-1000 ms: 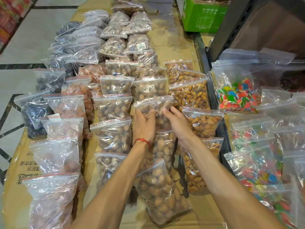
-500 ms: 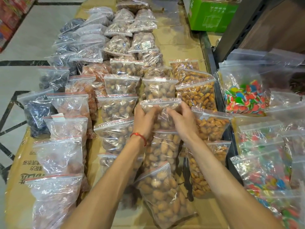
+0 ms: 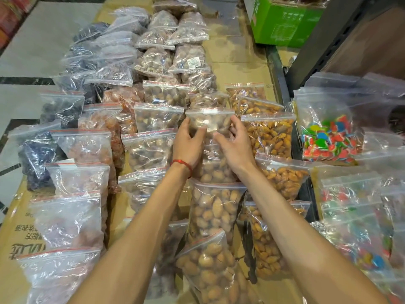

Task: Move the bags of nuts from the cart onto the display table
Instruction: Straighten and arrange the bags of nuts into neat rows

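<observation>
At the far left we see zip-seal bags of dark fruit (image 3: 37,159), near black and wrinkled. They lie on the display table (image 3: 13,238), whose top is covered in flattened brown cardboard printed with dark characters. Next come bags of pale pinkish pieces (image 3: 72,218), cloudy behind crinkled film. After them we find a column of bags of round brown nuts (image 3: 151,148), smooth-shelled and glossy. Every bag is clear, soft plastic with a red line under its seal, and the rows overlap like shingles.

In the middle the left hand (image 3: 189,145), with a red cord bracelet (image 3: 182,164) at the wrist, curls its fingers round the left edge of the bag of nuts (image 3: 209,121), thumb on the front. The right hand (image 3: 235,145) pinches the right edge, fingers spread and bent, thumb across the lower front. That bag stands at the far end of the central column, over the table. Its bottom overlaps the bags of large tan nuts (image 3: 214,207) nearer us, and we cannot tell whether it rests there or is lifted. Glare blurs its contents.

To the right we see bags of almond-shaped nuts (image 3: 269,134), orange-brown and pointed. Past a dark metal frame (image 3: 285,93), bags of coloured sweets (image 3: 326,139) show red, green and blue wedges. A green cardboard box (image 3: 282,20) sits at the back right.
</observation>
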Demonstrator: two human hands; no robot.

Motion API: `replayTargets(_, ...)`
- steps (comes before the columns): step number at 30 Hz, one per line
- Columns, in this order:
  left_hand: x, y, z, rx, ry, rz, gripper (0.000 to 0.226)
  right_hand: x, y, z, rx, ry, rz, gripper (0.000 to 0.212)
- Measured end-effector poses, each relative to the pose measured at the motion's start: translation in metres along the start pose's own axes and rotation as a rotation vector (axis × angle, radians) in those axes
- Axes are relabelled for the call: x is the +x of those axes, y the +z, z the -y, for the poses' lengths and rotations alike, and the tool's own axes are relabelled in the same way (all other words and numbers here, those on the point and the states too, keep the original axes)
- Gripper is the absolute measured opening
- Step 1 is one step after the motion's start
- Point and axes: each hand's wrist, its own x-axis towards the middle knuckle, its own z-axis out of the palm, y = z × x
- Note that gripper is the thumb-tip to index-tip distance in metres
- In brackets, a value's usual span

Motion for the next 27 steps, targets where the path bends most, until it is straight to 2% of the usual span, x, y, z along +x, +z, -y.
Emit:
replayTargets(4, 0.007, 0.001, 0.007, 0.059, -0.01, -0.01, 0.069, 0.004, 0.006, -0.002, 0.039, 0.011, 0.032, 0.092)
replayTargets(6, 0.007, 0.004, 0.012, 0.036, -0.053, -0.03, 0.078, 0.006, 0.007, -0.003, 0.064, 0.008, 0.075, 0.096)
replayTargets(7, 0.008, 0.005, 0.016, 0.017, -0.087, -0.032, 0.083, 0.008, 0.006, -0.004, 0.077, -0.002, 0.105, 0.094)
replayTargets(11, 0.011, 0.005, 0.023, -0.046, -0.145, 0.029, 0.075, 0.013, 0.002, 0.0, 0.073, 0.004, 0.157, 0.075)
replayTargets(16, 0.012, 0.003, 0.023, -0.051, -0.107, 0.131, 0.098, 0.019, 0.008, -0.001, 0.06, 0.068, 0.093, 0.066)
replayTargets(19, 0.009, 0.002, 0.023, -0.076, -0.083, 0.075, 0.08, 0.018, 0.014, 0.006, -0.008, 0.07, 0.125, 0.066)
replayTargets(23, 0.007, 0.008, 0.018, -0.007, -0.04, 0.076, 0.091, 0.017, 0.01, 0.0, 0.024, 0.105, 0.058, 0.068)
replayTargets(25, 0.017, 0.009, 0.034, 0.06, -0.003, 0.1, 0.086, 0.015, 0.013, -0.001, 0.014, 0.137, -0.004, 0.069)
replayTargets(27, 0.015, 0.005, 0.031, 0.011, -0.028, 0.063, 0.085, 0.013, 0.016, 0.001, -0.005, 0.137, 0.029, 0.071)
